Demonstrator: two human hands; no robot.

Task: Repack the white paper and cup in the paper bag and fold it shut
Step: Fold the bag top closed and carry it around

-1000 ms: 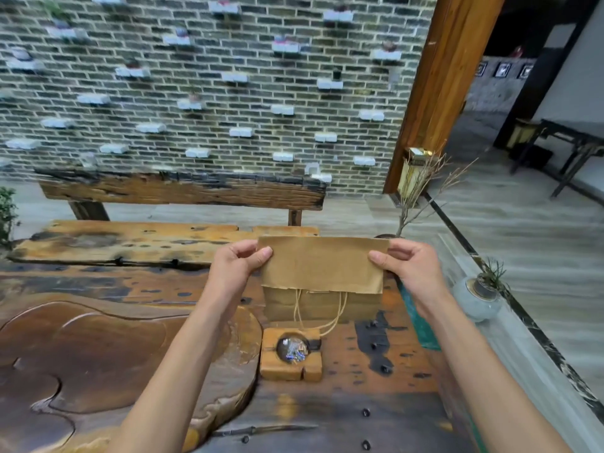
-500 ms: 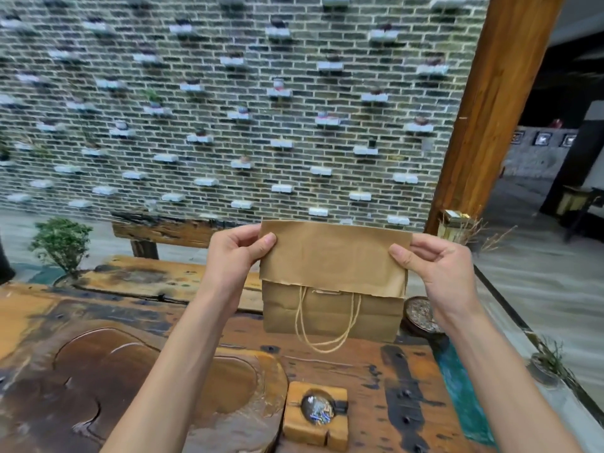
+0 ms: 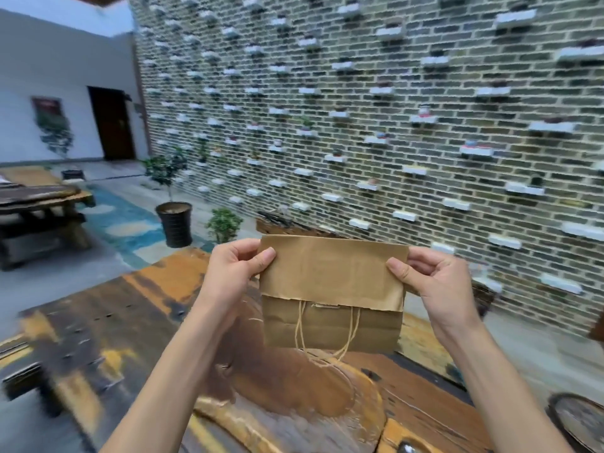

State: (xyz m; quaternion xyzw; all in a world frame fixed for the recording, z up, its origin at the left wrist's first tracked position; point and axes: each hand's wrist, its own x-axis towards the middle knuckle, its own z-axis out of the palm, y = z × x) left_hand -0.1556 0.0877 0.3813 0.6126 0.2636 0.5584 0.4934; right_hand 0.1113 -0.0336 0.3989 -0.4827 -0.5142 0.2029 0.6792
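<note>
The paper bag (image 3: 331, 292) has risen off the desk (image 3: 137, 325) since a second ago and now hangs in the air before the brick wall (image 3: 392, 109). Its top flap is folded down over the front, twine handles dangling beneath. The left hand (image 3: 233, 273) pinches the flap's left corner, the right hand (image 3: 434, 282) the right corner. Potted plants (image 3: 175, 204) stand beyond the desk.

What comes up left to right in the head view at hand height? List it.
Left hand → paper bag, top folded over, pinched at both upper corners → right hand. The bag's twine handles hang down its front, within its width, so they take no separate place.
</note>
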